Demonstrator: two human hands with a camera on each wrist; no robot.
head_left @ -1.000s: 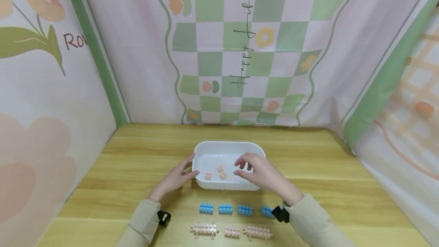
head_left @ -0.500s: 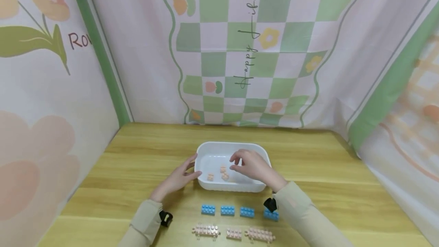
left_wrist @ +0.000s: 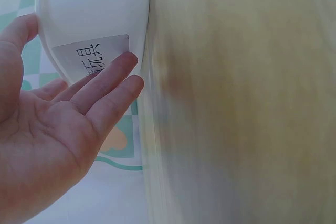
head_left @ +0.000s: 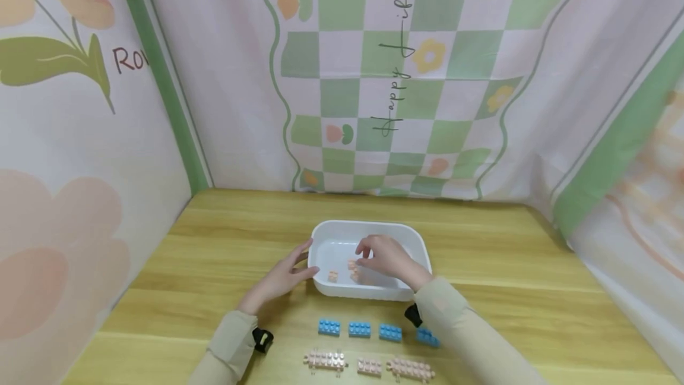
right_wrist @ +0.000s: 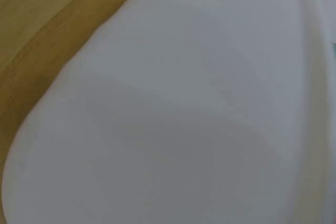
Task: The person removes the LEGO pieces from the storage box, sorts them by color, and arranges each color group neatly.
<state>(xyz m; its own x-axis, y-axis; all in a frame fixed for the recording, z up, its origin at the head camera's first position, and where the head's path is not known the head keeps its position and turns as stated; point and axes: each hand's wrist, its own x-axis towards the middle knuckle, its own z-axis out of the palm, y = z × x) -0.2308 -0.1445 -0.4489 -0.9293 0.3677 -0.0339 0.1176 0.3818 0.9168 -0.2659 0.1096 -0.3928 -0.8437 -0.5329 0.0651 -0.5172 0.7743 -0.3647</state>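
A white plastic tub (head_left: 369, 293) holds several small peach toy bricks (head_left: 333, 276) near its left front. My left hand (head_left: 283, 276) touches the tub's left end, thumb at the rim. In the left wrist view its fingers (left_wrist: 113, 77) lie nearly straight by the label (left_wrist: 113, 51) on the tub wall. Inside the tub is my right hand (head_left: 387, 256), thumb and fingers loosely bent just above the peach bricks. A gap shows between thumb and fingertips, and nothing is visible in it. The right wrist view shows only the tub's outer wall (right_wrist: 157, 129).
On the wooden table (head_left: 240, 218), a row of blue bricks (head_left: 360, 330) lies in front of the tub, the rightmost partly behind the right wrist. Nearer me lie pink bricks: two long ones with pegs (head_left: 326, 361) and a short one (head_left: 369, 366). Printed curtains (head_left: 342, 100) hang behind.
My right hand has moved left and lowered toward the peach bricks. The left hand stays at the tub's end. The whole scene shifts slightly right in the head view.
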